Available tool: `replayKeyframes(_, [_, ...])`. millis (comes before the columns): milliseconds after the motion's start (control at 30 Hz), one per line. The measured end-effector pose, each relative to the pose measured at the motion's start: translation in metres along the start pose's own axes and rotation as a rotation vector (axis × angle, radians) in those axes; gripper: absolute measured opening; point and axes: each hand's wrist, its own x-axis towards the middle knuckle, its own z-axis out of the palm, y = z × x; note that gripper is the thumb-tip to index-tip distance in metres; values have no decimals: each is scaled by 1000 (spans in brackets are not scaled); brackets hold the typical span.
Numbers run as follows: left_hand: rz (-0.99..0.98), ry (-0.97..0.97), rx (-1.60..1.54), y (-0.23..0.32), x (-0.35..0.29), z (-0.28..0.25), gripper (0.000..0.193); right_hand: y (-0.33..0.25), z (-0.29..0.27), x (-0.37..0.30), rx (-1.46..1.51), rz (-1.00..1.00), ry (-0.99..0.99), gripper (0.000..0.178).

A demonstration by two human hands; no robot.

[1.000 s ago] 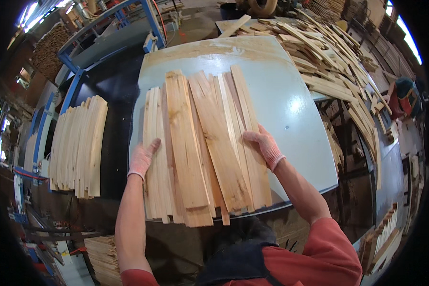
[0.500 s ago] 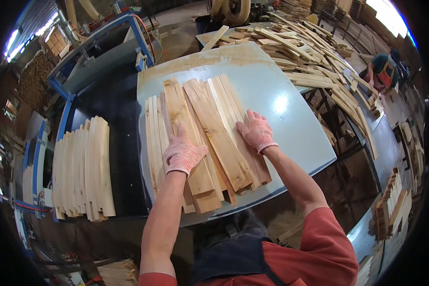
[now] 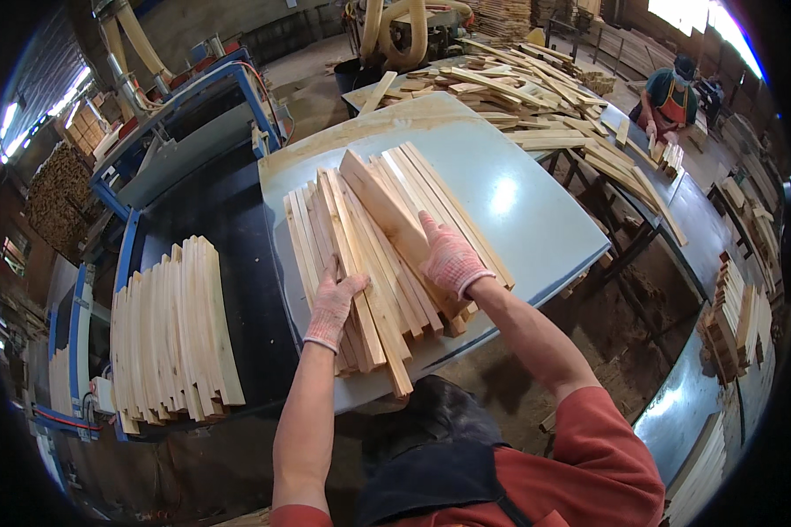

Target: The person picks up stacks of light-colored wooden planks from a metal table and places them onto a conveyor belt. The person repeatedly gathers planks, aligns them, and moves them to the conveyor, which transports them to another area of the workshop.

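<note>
A row of pale wooden boards (image 3: pixel 417 321) lies side by side on a light grey tabletop (image 3: pixel 545 211) in front of me. My left hand (image 3: pixel 331 307), in a pinkish knit glove, closes on a narrow board (image 3: pixel 341 228) standing on its long edge, thumb over its top. In a matching glove, my right hand (image 3: pixel 453 259) grips a wider board (image 3: pixel 382 206) that is tilted up on edge, its broad face toward the left. Some of the fingers of both hands are hidden behind the wood.
Left of the tabletop, a stack of strips (image 3: pixel 171 329) rests on a dark machine bed (image 3: pixel 259 299) below a blue frame (image 3: pixel 255 97). Loose wood pieces (image 3: pixel 518 88) are heaped beyond it. At the far right a co-worker (image 3: pixel 672 97) handles wood at another table (image 3: pixel 699 233).
The two upper boards under my hands have turned from lying flat to standing on edge. My right hand has moved down and left onto its board. The view has shifted slightly.
</note>
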Motion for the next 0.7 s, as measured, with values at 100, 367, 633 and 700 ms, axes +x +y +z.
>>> replayKeyframes(100, [-43, -37, 76, 4, -2, -6, 99, -36, -25, -47, 248, -65, -172, 95])
replayKeyframes(367, [-39, -128, 4, -1, 3, -11, 96, -28, 25, -71, 1155, -45, -365, 76])
replayKeyframes(633, [-41, -78, 626, 8, 11, -12, 74, -39, 41, -11, 769, -231, -196, 61])
replayKeyframes(700, [-98, -104, 679, 15, 13, -21, 67, -64, 21, -13, 595, -94, -231, 79])
